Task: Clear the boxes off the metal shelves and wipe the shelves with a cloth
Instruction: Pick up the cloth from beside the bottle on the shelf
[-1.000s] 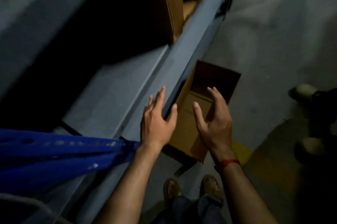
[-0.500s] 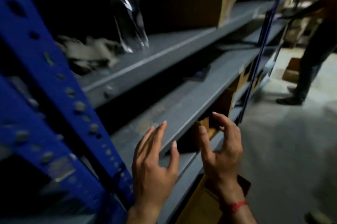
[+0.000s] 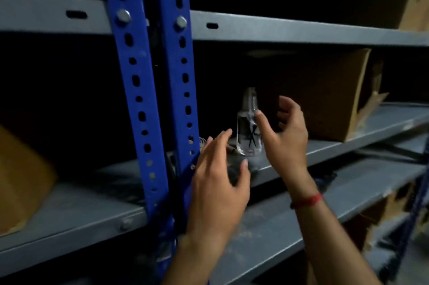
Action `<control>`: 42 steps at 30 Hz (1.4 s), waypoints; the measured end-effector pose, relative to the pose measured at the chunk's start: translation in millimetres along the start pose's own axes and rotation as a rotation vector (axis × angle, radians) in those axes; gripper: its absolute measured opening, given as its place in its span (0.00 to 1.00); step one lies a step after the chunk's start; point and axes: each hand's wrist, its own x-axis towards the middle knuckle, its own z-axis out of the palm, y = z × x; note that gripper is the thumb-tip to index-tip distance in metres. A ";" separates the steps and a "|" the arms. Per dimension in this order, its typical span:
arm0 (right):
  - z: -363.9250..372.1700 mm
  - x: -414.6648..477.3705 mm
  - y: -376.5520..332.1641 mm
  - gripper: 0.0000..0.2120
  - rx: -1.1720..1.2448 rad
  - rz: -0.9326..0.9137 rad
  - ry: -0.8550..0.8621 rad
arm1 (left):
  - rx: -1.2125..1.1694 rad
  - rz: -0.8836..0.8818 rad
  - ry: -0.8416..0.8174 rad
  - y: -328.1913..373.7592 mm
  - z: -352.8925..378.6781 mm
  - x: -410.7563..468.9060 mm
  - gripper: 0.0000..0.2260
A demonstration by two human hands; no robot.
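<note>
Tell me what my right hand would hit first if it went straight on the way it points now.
Most likely the clear bottle standing on the grey shelf; the thumb of the right hand overlaps it in view. Depth is unclear, and a cardboard box stands further right.

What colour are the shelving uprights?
The uprights are blue with punched holes, clearest in head view.

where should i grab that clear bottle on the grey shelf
Probably around the wide lower body of the clear narrow-necked bottle, from the open front of the grey metal shelf: it stands upright, and the blue perforated upright crowds its left. The open right hand is nearest.
</note>
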 end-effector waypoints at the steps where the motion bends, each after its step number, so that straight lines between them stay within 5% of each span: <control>1: 4.3 16.7 3.4 0.32 -0.022 0.058 -0.062 | 0.023 -0.082 -0.054 6.2 4.0 9.2 0.30; 5: 22.9 66.4 13.2 0.39 -0.026 0.183 -0.267 | 0.267 -0.360 -0.274 8.8 29.2 42.2 0.39; 9: 39.9 96.5 16.2 0.32 0.103 0.248 -0.326 | 0.365 -0.604 -0.376 -0.7 48.3 66.6 0.44; 15: 53.9 125.4 27.6 0.10 0.209 0.261 -0.474 | 0.318 -0.589 -0.063 -39.0 60.3 72.5 0.32; 19: 28.9 113.6 8.9 0.03 0.321 0.215 -0.484 | 0.065 -0.482 0.042 -45.7 59.7 68.2 0.32; 23: -22.3 87.4 -3.8 0.09 0.594 0.316 -0.452 | -0.295 -0.465 0.151 -34.3 55.6 61.5 0.24; 27: -73.2 42.2 -8.8 0.17 0.561 0.360 -0.592 | -0.887 -0.741 0.132 -26.5 71.6 67.4 0.19; 30: -92.6 4.4 -19.2 0.13 0.471 0.414 -0.690 | -1.232 -0.978 0.163 -31.7 87.8 75.2 0.11; 32: -98.0 -14.3 -28.8 0.07 0.464 0.487 -0.722 | -1.410 -1.026 0.125 -39.1 92.3 74.5 0.15; 35: -100.0 -32.5 -37.2 0.07 0.382 0.614 -0.692 | -1.661 -0.867 -0.051 -41.5 86.2 60.4 0.34; 37: -100.6 -41.9 -41.8 0.02 0.352 0.686 -0.674 | -1.677 -0.675 -0.199 -37.2 74.4 47.5 0.31; 39: -103.6 -50.5 -41.9 0.13 0.313 0.708 -0.668 | -1.668 -0.488 -0.258 -26.7 60.8 37.1 0.28; 42: -106.8 -62.3 -45.2 0.05 0.250 0.771 -0.633 | -1.691 -0.603 -0.095 -9.0 56.3 40.7 0.40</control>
